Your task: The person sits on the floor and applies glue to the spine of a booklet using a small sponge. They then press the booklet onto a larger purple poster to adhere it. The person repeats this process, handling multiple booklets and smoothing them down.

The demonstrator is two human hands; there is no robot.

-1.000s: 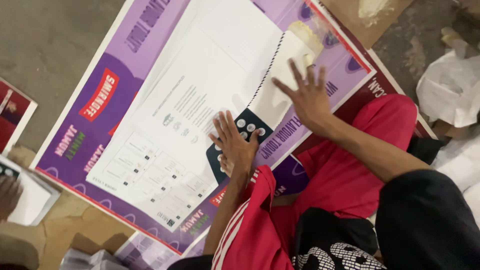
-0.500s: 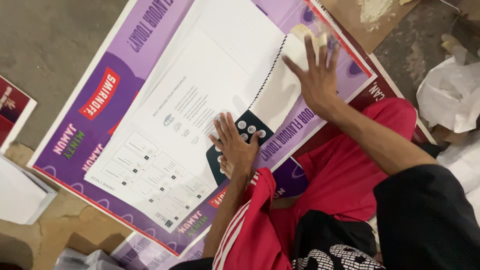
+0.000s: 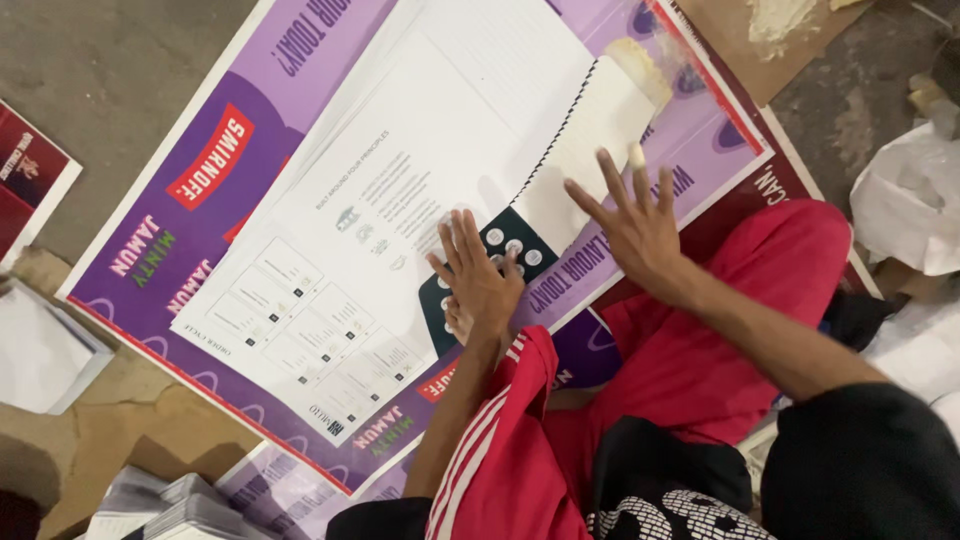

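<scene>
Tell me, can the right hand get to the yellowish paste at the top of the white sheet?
Probably yes. The right hand lies flat on the white sheet, its fingers pointing toward the yellowish paste smear, and nothing lies between them.

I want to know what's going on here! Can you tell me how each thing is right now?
Left hand: flat, fingers spread, pressing on the white sheets.
Right hand: flat, fingers spread, on the sheet edge.
White sheets: stacked, lying flat.
Purple poster: spread flat under the sheets.
Cardboard piece: lying flat, smeared.
</scene>
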